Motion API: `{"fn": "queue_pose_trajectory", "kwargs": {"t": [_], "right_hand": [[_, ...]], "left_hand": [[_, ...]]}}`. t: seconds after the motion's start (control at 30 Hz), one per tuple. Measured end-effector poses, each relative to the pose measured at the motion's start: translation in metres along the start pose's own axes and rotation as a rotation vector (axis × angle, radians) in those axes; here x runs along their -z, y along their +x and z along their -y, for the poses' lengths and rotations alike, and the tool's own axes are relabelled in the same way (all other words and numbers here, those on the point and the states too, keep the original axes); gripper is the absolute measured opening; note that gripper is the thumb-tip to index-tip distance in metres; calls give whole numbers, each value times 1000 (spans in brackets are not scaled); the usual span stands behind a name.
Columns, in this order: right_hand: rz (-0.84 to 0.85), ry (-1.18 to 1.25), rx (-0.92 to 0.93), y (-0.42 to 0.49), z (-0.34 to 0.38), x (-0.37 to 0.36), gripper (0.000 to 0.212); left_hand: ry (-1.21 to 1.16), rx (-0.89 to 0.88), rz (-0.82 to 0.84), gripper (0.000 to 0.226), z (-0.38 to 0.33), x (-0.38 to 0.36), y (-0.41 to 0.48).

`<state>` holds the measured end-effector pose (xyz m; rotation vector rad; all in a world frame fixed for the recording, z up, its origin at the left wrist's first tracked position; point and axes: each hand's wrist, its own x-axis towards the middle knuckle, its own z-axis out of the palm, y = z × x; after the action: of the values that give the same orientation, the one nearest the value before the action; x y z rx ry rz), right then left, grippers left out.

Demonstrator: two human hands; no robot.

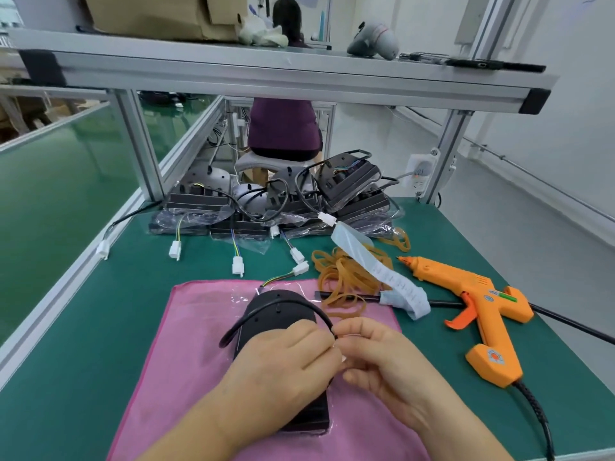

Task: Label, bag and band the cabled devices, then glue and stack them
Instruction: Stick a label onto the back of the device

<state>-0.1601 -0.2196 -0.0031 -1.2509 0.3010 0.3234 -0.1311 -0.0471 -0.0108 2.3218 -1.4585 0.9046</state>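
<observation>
A black device (266, 311) is seen lying on a pink cloth (186, 344) spread on the green table (83, 327), near the middle of the view, with its near end partly hidden under the left hand (283, 361). A black cable (283, 303) is looped from the device's left side over its far end and round to the right, where it is pinched between the curled fingertips of both hands. The right hand (382, 354) is held just right of the left one, touching it at the cable, and a small white piece (342, 358) can be made out between the fingers, though what it is cannot be told. A white connector (301, 268) on coloured wires lies just beyond the cloth. Rubber bands (346, 274), a label strip (382, 271) and an orange glue gun (479, 304) are laid to the right, and bagged devices (266, 201) are piled at the far edge
</observation>
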Motion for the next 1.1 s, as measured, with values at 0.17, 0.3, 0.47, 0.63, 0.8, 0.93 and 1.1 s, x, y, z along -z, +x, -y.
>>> {"fn": "queue_pose_trajectory", "kwargs": {"t": [0.17,0.3,0.47,0.63,0.8,0.93,1.1], "right_hand": [[-33,-321,159,6,2,-8,22],[16,-686,284,12,3,-19,27],[8,-942,385,20,3,-29,31],[-16,-835,353,23,2,-32,30],[-88,-684,231,28,0,-33,14],[-126,-875,316,37,3,-36,17],[-192,-1188,321,49,4,-40,20]], "left_hand": [[-218,270,28,19,14,7,-11],[-468,817,249,12,32,11,-13],[-690,944,396,10,40,10,-8],[-731,969,365,17,39,7,-11],[-724,1074,220,19,42,7,-20],[-729,1086,215,19,46,5,-19],[-483,1031,319,19,53,-2,-16]]}}
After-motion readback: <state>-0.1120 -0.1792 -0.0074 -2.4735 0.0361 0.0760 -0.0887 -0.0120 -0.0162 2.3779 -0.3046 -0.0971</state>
